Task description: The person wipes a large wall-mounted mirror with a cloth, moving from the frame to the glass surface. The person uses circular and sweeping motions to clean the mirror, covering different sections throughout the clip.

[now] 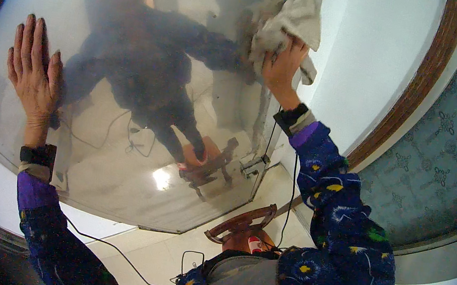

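My right hand (283, 69) grips a crumpled greyish-white cloth (291, 25) and presses it against a large shiny, reflective panel (197, 117), near its right edge. Flat on the left part of the same panel lies my left hand (36, 74), fingers spread slightly upward, holding nothing. The panel mirrors a dark outline of a person and the floor. A metal fitting (253, 165) sits at its lower right corner. Black bands go round both wrists.
Below stands a brown wooden stool or chair (241, 226) with a foot in a red-and-white shoe (255, 244) on it. Black cables (119, 251) hang and trail over the tiled floor. To the right are a white wall (364, 61), brown wood trim (417, 89) and a patterned grey-green panel (434, 156).
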{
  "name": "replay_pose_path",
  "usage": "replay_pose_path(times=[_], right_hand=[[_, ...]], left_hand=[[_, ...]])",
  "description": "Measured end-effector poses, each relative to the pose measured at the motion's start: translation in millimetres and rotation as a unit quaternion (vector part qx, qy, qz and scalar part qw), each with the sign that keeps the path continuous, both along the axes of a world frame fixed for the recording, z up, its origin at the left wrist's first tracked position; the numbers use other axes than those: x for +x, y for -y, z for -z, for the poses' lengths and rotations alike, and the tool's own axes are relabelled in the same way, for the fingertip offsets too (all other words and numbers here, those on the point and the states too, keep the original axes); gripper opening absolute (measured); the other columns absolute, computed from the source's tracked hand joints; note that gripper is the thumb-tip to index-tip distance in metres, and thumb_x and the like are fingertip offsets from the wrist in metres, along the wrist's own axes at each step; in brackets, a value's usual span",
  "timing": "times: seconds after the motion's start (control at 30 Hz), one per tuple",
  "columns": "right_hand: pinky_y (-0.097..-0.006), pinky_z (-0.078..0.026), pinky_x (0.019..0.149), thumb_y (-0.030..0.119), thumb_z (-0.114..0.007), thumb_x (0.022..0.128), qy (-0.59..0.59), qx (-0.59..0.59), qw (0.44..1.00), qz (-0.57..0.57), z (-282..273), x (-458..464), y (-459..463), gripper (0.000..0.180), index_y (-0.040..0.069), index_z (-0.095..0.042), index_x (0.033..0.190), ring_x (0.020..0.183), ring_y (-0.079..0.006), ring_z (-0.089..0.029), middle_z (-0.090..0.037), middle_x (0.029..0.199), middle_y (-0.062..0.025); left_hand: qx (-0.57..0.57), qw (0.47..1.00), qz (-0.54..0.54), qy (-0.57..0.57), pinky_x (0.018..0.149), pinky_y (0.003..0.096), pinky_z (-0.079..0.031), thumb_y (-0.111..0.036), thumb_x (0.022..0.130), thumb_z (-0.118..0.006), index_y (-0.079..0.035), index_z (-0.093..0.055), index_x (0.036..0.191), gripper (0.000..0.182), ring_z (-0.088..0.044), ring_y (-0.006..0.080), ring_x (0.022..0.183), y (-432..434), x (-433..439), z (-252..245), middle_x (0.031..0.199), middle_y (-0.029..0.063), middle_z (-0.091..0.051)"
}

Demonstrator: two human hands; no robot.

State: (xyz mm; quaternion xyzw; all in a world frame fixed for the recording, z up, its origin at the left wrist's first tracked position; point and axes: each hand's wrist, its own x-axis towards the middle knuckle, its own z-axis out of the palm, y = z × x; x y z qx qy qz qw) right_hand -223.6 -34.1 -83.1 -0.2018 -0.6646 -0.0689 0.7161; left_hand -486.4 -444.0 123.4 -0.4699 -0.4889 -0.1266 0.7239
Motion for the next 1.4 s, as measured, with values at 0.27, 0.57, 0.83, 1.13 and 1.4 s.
replay_pose_path(times=[0.27, 0.57, 0.83, 1.13, 1.4], right_hand=[[-0.0616, -0.026, 0.111, 0.033, -0.060, 0.088, 0.354, 0.003, 0.933, 0.059, 103.5, 28.9, 25.2, 0.050, 0.006, -0.057, 0.130, 0.137, -0.0439, -0.034, -0.037, 0.147, -0.0241], [-0.0585, -0.031, 0.102, 0.016, -0.067, 0.074, 0.187, 0.085, 0.979, 0.012, -12.4, -3.3, 42.0, 0.045, 0.012, -0.065, 0.118, 0.123, -0.0390, -0.045, -0.056, 0.129, -0.0133], [-0.0576, -0.029, 0.107, 0.022, -0.065, 0.080, 0.357, 0.307, 0.882, -0.030, 79.7, 27.0, 40.6, 0.034, 0.019, -0.068, 0.113, 0.129, -0.0285, -0.043, -0.049, 0.145, -0.0006], [-0.0629, -0.033, 0.096, 0.021, -0.068, 0.067, 0.204, 0.091, 0.974, 0.024, 7.5, 16.8, 43.3, 0.043, 0.010, -0.065, 0.109, 0.114, -0.0443, -0.044, -0.050, 0.121, -0.0184], [-0.0578, -0.027, 0.108, 0.017, -0.061, 0.081, 0.344, 0.278, 0.893, -0.083, 46.0, 9.4, 51.2, 0.037, 0.017, -0.068, 0.118, 0.133, -0.0341, -0.041, -0.046, 0.150, -0.0058]], left_hand=[[0.002, 0.999, -0.014, 0.030, 0.123, 0.0395, -0.012, -0.041, 0.103, -0.040, -0.023, -0.035, 0.155, 0.055, -0.025, 0.0182, 0.150, -4.7, 3.0, 0.1, 0.161, -0.0013, -0.032], [-0.005, 0.996, -0.029, 0.080, 0.121, 0.0390, -0.019, -0.029, 0.102, -0.049, -0.023, -0.040, 0.152, 0.052, -0.031, 0.0181, 0.147, 12.3, 1.8, 27.5, 0.159, -0.0009, -0.036], [-0.078, 0.927, -0.096, 0.353, 0.107, 0.0498, -0.034, -0.011, 0.087, -0.068, -0.009, -0.064, 0.114, 0.028, -0.045, 0.0363, 0.129, 119.1, 85.2, 219.9, 0.138, 0.0127, -0.052], [-0.014, 0.758, -0.147, 0.635, 0.100, 0.0471, -0.041, -0.007, 0.087, -0.067, -0.002, -0.064, 0.094, 0.009, -0.052, 0.0359, 0.116, 263.0, 177.4, 414.7, 0.121, 0.0172, -0.059], [0.072, 0.717, -0.158, 0.675, 0.097, 0.0447, -0.044, -0.005, 0.088, -0.068, -0.002, -0.064, 0.093, 0.007, -0.055, 0.0340, 0.113, 299.1, 190.7, 441.3, 0.116, 0.0166, -0.061]])
